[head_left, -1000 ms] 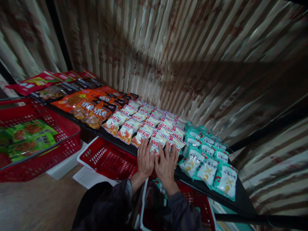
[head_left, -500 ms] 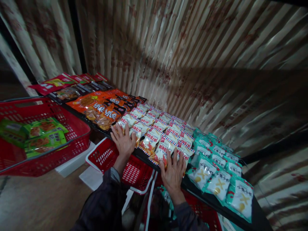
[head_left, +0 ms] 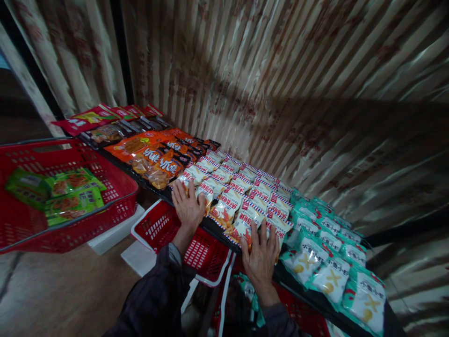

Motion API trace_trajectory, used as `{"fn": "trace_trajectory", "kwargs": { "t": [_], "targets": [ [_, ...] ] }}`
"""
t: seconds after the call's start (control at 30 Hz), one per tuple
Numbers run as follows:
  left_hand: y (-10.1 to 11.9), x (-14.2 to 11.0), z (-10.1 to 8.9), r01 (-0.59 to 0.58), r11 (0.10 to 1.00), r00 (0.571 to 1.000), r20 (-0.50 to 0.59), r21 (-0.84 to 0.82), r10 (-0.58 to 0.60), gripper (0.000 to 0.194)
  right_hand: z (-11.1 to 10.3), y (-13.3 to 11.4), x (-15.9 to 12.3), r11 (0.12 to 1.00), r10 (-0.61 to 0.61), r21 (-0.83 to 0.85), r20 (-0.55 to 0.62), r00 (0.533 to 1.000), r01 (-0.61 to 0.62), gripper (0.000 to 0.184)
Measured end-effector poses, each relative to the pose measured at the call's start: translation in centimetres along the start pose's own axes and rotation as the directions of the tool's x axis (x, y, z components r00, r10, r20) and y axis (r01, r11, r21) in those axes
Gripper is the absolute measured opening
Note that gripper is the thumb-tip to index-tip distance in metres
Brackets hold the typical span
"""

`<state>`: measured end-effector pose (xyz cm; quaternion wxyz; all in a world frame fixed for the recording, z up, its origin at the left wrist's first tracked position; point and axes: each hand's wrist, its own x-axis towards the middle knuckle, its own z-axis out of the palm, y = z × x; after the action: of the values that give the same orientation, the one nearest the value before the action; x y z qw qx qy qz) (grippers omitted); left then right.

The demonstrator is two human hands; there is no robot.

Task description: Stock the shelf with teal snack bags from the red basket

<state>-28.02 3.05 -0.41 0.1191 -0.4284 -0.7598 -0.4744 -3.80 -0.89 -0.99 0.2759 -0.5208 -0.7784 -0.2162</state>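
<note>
Rows of white snack packets (head_left: 227, 206) with striped edges lie on a black shelf (head_left: 213, 226). My left hand (head_left: 189, 208) is flat with fingers spread, touching the front packet at the left end of these rows. At the right end of the same front row, my right hand (head_left: 260, 257) rests with fingers apart on another white packet. Neither hand grips anything. Orange snack bags (head_left: 157, 161) lie left of my left hand. Teal and white packets (head_left: 331, 278) sit in rows to the right of my right hand.
Below the shelf hangs a red basket (head_left: 199, 250) with a white rim. A larger red basket (head_left: 115, 210) at the left holds several green packets (head_left: 73, 206). Dark bags (head_left: 101, 135) and red bags (head_left: 86, 118) fill the shelf's far left. Behind stands a ribbed, sheet-covered wall (head_left: 273, 70).
The view has shifted slightly, so shelf, baskets and hands all appear a little further right. Both hands keep their places on the white packets.
</note>
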Motion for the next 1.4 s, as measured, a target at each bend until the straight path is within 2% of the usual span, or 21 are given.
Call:
{"fn": "trace_trajectory", "kwargs": {
  "t": [0.13, 0.3, 0.4, 0.53, 0.73, 1.2, 1.4],
  "targets": [
    [-0.5, 1.8, -1.6, 0.068, 0.997, 0.996, -0.061, 0.044, -0.065, 0.06, -0.1, -0.1, 0.1, 1.0, -0.001, -0.003, -0.002, 1.0, 0.001, 0.053],
    [-3.3, 7.3, -3.8, 0.233, 0.96, 0.971, -0.084, 0.155, -0.222, 0.061, 0.1, 0.1, 0.0, 1.0, -0.011, 0.011, -0.022, 1.0, 0.011, 0.053],
    [-5.3, 10.2, -4.2, 0.313, 0.933, 0.95, -0.088, 0.181, -0.301, 0.062, 0.5, 0.2, -0.2, 1.0, -0.006, 0.012, -0.032, 0.999, 0.006, 0.054],
    [-6.8, 12.4, -3.7, 0.394, 0.897, 0.919, -0.069, 0.201, -0.388, 0.061, 0.8, 0.2, -0.4, 1.0, -0.009, 0.028, -0.039, 0.999, 0.01, 0.057],
    [-7.3, 13.4, -2.9, 0.382, 0.895, 0.923, -0.043, 0.228, -0.383, 0.059, 0.6, 0.2, -0.3, 1.0, -0.016, 0.011, -0.038, 0.999, 0.017, 0.059],
    [-7.8, 13.6, -2.1, 0.342, 0.899, 0.939, -0.058, 0.275, -0.34, 0.06, 0.5, 0.1, -0.3, 0.999, -0.037, -0.005, -0.06, 0.997, 0.037, 0.061],
    [-7.7, 13.7, -1.7, 0.353, 0.896, 0.933, -0.027, 0.269, -0.359, 0.061, 0.5, 0.1, -0.4, 1.0, -0.02, 0.011, -0.046, 0.999, 0.021, 0.062]
  ]
}}
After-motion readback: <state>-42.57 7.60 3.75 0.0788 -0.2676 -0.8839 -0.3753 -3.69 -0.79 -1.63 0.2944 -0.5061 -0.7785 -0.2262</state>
